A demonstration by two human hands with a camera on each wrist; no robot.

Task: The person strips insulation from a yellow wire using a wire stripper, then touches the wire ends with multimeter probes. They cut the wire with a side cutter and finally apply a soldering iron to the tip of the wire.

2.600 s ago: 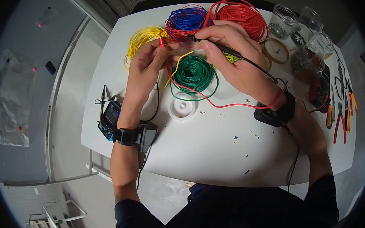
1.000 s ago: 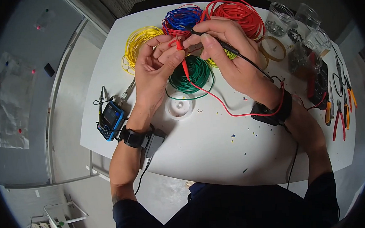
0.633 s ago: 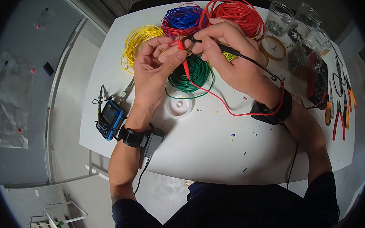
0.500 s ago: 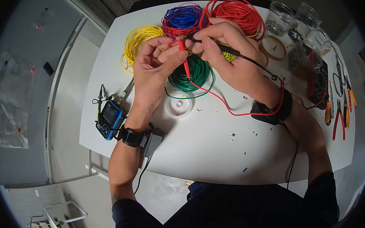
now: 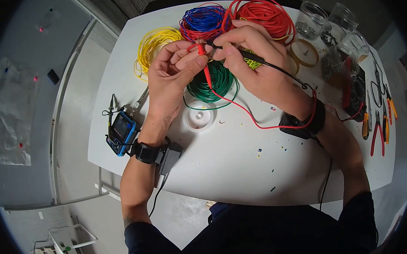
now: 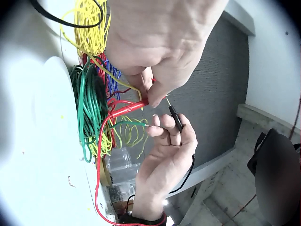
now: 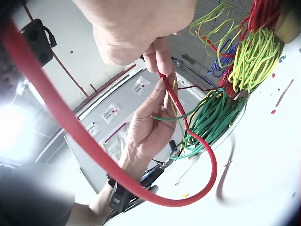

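Observation:
My left hand [image 5: 172,80] pinches a red test probe [image 5: 207,75] between thumb and fingers, its metal tip pointing away from me. Facing it, my right hand [image 5: 267,72] grips a black test probe [image 5: 253,57] like a pen. In the left wrist view, the bare tip of the black probe [image 6: 176,118] reaches right up to the left thumb and fingertips by the red probe's tip. A yellow wire [image 6: 123,82] runs to the left fingers there. A loose green wire end [image 6: 136,123] points toward the right fingers. Below the hands lies a green wire coil [image 5: 215,84].
Yellow [image 5: 154,44], blue [image 5: 204,19] and red [image 5: 264,18] wire coils line the far side. Glass jars [image 5: 312,18], a multimeter [image 5: 354,94] and pliers [image 5: 377,135] are at right. A blue handheld meter [image 5: 122,132] sits at left; a white spool [image 5: 199,119] lies mid-table.
Since the earliest frame, my left hand has moved right and turned, bringing the red probe upright beside the right fingers. Over the last half second both hands have barely moved.

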